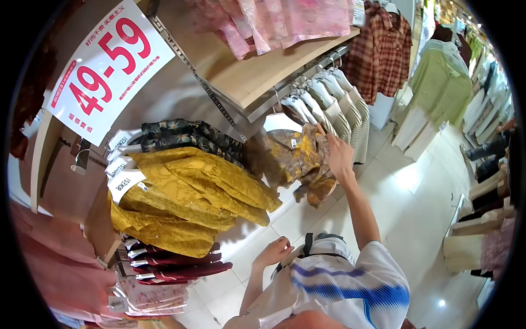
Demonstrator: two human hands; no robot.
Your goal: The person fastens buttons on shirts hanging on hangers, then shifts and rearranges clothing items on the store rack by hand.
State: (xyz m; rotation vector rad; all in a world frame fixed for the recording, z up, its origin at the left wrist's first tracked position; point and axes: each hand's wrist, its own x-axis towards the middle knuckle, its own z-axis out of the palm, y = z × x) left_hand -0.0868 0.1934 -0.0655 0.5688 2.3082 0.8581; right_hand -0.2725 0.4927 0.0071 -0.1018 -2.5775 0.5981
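A brown and yellow patterned blouse (296,156) hangs on a white hanger (281,122) at the near end of the rail under the shelf. My right hand (339,156) is closed on the blouse's right-hand edge, near the shoulder; my fingertips are partly hidden against the cloth. Low in front of my body, my left hand (274,252) is apart from the clothes, its fingers loosely bent and nothing seen in it. Nearest to that hand is a mustard yellow shirt (186,192) on a white hanger.
Striped tops (342,112) hang behind the blouse, below a wooden shelf (263,71). A price sign (109,68) stands upper left. Dark floral shirts (189,140) and maroon garments (181,266) flank the yellow one. Pale tiled floor (394,208) runs right, toward more racks.
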